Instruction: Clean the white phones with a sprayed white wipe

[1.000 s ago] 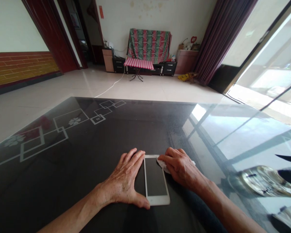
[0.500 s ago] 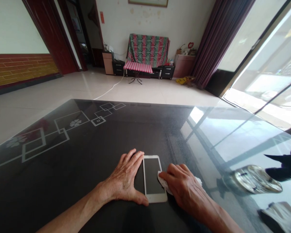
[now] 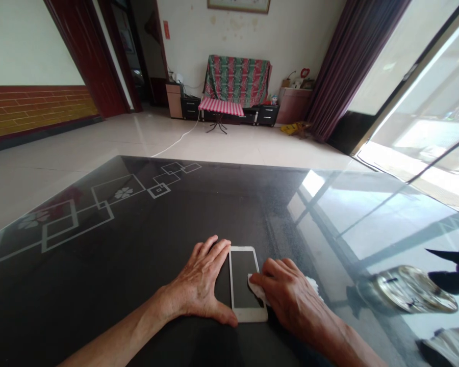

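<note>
A white smartphone [image 3: 245, 278] with a dark screen lies flat on the glossy black table [image 3: 137, 265]. My left hand [image 3: 199, 285] steadies it from the left, thumb at the bottom corner and forefinger at the top corner, the other fingers stretched out. On the right, my right hand [image 3: 286, 285] is closed around a white tissue [image 3: 255, 289]. One edge of the tissue rests on the right side of the screen; another bit sticks out beyond the knuckles. The rest of it is hidden under the palm.
A round, shiny glass-like dish [image 3: 416, 289] stands at the right, beside a dark object [image 3: 457, 270] I cannot make out. A greyish crumpled item [image 3: 449, 346] is at the lower right corner. Across the floor, a pink-striped folding table [image 3: 222, 106] stands before a cloth-covered cabinet.
My right hand has shifted slightly with the tissue, which reaches a little further over the screen. The whole view has moved a little; my left hand keeps its place on the smartphone.
</note>
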### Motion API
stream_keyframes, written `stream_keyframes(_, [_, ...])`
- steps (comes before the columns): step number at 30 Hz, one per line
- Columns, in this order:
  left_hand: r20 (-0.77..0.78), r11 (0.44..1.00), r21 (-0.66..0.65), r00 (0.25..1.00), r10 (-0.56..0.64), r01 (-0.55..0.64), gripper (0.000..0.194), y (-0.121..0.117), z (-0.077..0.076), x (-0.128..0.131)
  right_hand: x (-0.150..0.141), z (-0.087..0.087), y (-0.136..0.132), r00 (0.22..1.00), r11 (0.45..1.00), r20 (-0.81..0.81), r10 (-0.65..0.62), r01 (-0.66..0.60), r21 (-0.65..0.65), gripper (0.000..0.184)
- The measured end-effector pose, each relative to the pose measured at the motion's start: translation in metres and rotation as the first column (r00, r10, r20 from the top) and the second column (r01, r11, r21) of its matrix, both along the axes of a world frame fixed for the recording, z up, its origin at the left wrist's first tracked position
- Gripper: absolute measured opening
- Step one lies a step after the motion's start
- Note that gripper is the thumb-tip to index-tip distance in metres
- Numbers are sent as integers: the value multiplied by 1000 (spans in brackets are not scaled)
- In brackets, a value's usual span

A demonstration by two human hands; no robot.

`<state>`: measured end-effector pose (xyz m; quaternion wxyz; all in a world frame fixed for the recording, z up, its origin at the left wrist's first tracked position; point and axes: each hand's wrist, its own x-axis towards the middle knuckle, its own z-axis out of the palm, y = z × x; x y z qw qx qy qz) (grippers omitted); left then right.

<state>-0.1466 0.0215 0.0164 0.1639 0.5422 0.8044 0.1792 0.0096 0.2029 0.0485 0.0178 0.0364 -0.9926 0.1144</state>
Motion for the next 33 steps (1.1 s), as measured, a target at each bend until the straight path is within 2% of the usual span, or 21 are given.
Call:
stream_keyframes(6, [10,1000,-18,1000,-3,3,126,-1,1,1,-31,-4,17,998,995,-66,7,-1,96,25])
stream_keyframes(13, [1,1000,-31,1000,-2,2,127,0,3,0,-52,-7,24,995,996,-81,-50,56,76,28])
stream_keyframes(16, [9,999,-39,1000,5,-4,128,0,4,1,-45,-8,19,995,996,-79,-66,71,60,27])
stream_keyframes(27, [28,1000,6,1000,-5,5,126,0,6,2,17,-3,-14,997,997,33,-70,71,-30,24])
stream_keyframes(33, [39,1000,10,999,-6,5,128,0,4,2,22,-5,-10,997,996,22,-77,78,-51,26])
